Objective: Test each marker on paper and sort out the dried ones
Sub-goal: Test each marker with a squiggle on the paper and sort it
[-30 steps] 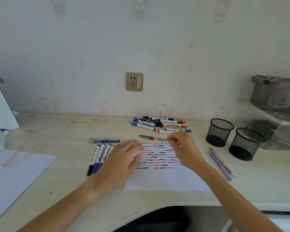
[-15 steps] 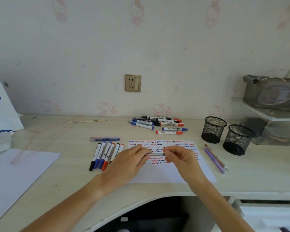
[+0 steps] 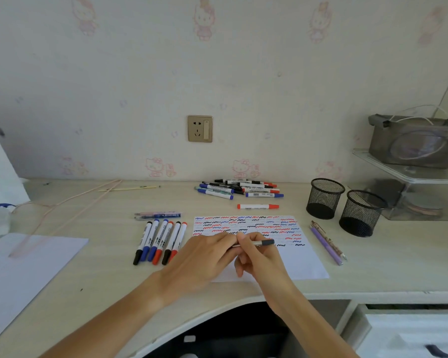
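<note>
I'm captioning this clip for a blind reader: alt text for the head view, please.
Both hands, left hand and right hand, hold a grey pen over a paper covered in squiggles, six markers lined up left, a marker pile behind.

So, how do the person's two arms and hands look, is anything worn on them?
Both forearms are bare up to the frame edge: no sleeves in view. The left hand and right hand wear no gloves, and no watch, bracelet or ring shows on them.
</note>
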